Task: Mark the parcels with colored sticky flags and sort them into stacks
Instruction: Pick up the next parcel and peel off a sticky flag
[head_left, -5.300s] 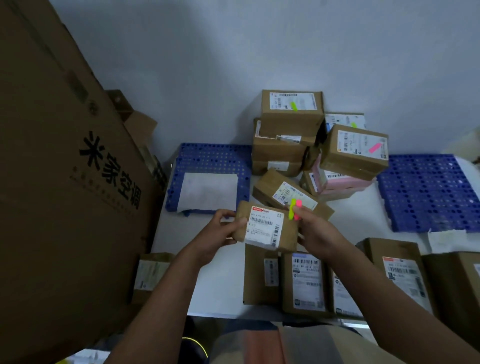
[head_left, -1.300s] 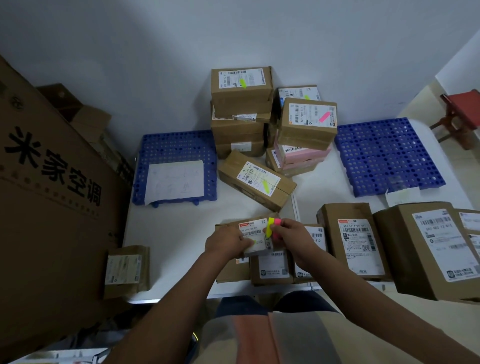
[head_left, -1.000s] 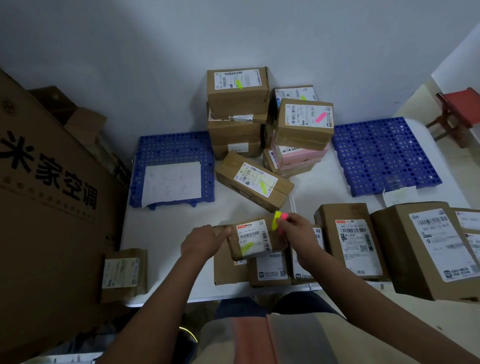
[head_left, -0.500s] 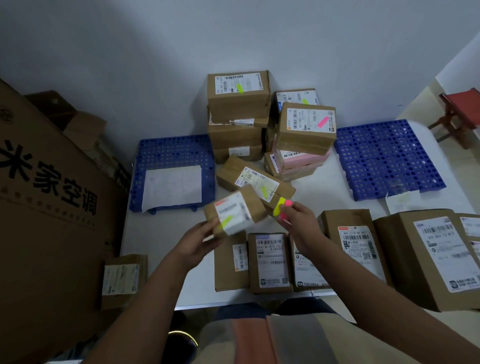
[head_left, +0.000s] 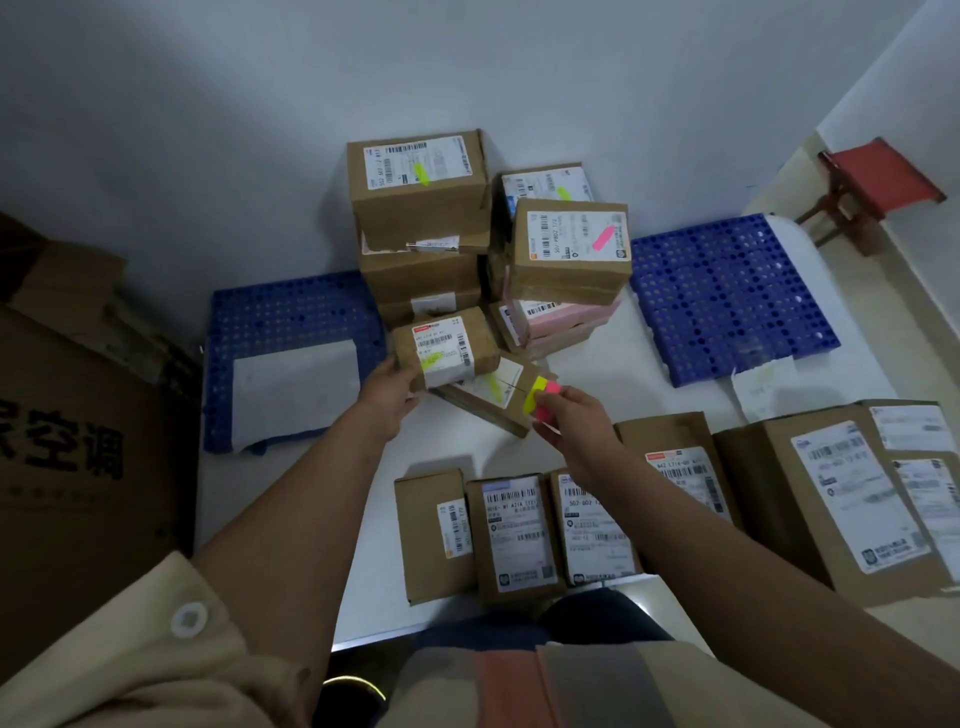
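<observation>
While the left hand (head_left: 387, 397) holds a small flagged parcel (head_left: 445, 347) by its near left corner, with fingers curled on it, the parcel hangs just above a tilted parcel (head_left: 488, 397) that lies on the white worktop (head_left: 670, 374) and also carries a yellow-green flag. The right hand (head_left: 574, 423) pinches a pad of sticky flags (head_left: 541, 399), yellow and pink, so both grips are closed on something. The held parcel seems to be on its way to the yellow-flag group. To do this well, the person should lower it flat and square on the parcel below, label upward so the flag stays readable, and release only when it rests steady. The tall stack (head_left: 421, 223) behind looks a little uneven, so a gentle placing is wiser. Near the front edge, unflagged parcels (head_left: 514, 535) stand in a row, probably waiting. Two blue perforated trays (head_left: 727, 296) lie on the worktop; the left one holds only a white sheet (head_left: 296, 389), the right one shows nothing inside.
</observation>
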